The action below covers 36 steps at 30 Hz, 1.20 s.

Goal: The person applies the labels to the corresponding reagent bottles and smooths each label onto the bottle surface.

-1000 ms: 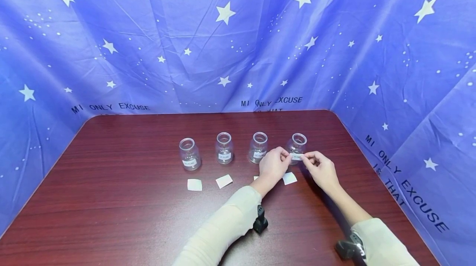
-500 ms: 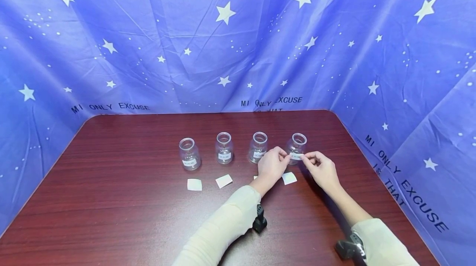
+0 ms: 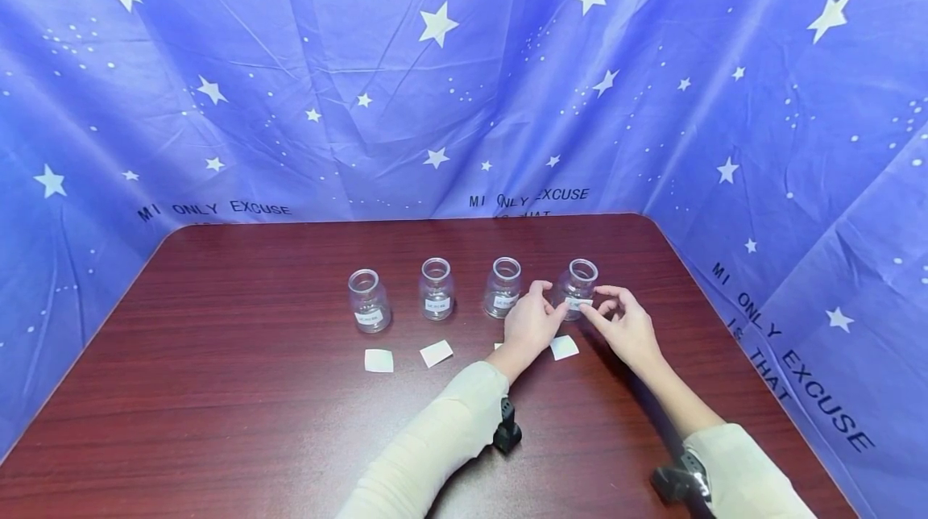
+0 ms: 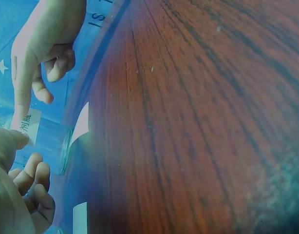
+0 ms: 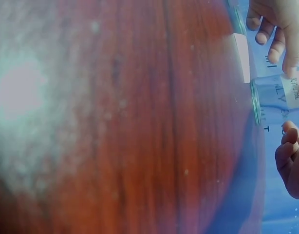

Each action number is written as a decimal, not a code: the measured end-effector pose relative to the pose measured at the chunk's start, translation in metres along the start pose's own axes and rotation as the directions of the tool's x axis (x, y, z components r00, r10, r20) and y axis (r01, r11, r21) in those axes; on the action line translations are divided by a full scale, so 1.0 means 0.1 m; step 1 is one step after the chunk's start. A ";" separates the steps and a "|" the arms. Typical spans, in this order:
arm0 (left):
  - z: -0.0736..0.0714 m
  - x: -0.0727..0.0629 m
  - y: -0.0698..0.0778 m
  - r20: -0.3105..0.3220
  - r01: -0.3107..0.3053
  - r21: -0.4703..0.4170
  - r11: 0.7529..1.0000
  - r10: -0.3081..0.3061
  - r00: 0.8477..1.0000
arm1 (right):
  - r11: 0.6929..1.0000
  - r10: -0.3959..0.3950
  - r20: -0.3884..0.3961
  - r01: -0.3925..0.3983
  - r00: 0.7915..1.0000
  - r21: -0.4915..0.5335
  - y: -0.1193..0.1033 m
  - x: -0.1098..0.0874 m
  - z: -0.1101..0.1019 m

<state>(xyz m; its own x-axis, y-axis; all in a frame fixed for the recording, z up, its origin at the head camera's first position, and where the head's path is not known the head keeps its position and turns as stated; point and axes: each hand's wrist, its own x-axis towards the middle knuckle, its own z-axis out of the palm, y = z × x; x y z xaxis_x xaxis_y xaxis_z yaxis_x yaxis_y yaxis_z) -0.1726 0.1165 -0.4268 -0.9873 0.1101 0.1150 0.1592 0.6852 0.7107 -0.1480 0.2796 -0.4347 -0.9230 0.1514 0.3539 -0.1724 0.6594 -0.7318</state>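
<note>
A clear glass jar (image 3: 577, 287) stands upright at the right end of a row of similar jars. On its front sits a small white label (image 3: 579, 304) with dark printed characters, also seen in the left wrist view as a label (image 4: 34, 127). My left hand (image 3: 532, 322) presses the label's left end with its thumb, the index finger raised beside the jar. From the other side, my right hand (image 3: 629, 334) has its thumb on the label's right part and its index finger extended by the jar's shoulder. Other fingers hang loosely bent.
Three more labelled jars stand to the left: a far-left jar (image 3: 368, 301), a second jar (image 3: 437, 289) and a third jar (image 3: 503, 285). White paper pieces (image 3: 379, 360) lie in front of the row. A starry blue curtain (image 3: 435, 100) borders the brown table (image 3: 254, 422).
Both thumbs have come onto the label's face, where the fingertips had pinched its ends. The index fingers have spread away from the thumbs, toward the jar's sides. The jars have stayed put.
</note>
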 end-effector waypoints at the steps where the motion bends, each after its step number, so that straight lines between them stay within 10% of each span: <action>1: 0.00 0.00 0.00 0.009 -0.002 -0.001 1.000 0.002 1.000 | 1.000 0.003 0.003 -0.003 1.000 -0.005 0.00 0.01 0.00; 36: -0.03 0.03 -0.01 0.058 -0.054 -0.050 0.997 0.057 0.997 | 0.994 0.075 0.139 -0.084 0.987 0.064 0.04 0.05 -0.07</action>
<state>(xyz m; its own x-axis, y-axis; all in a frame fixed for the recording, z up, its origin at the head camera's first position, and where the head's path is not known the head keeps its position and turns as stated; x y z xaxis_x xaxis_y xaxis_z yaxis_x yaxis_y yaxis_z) -0.1760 0.1143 -0.4249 -0.9750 0.1906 0.1144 0.2119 0.6415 0.7373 -0.1511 0.2882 -0.4323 -0.9721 0.0966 0.2139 -0.1157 0.5956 -0.7949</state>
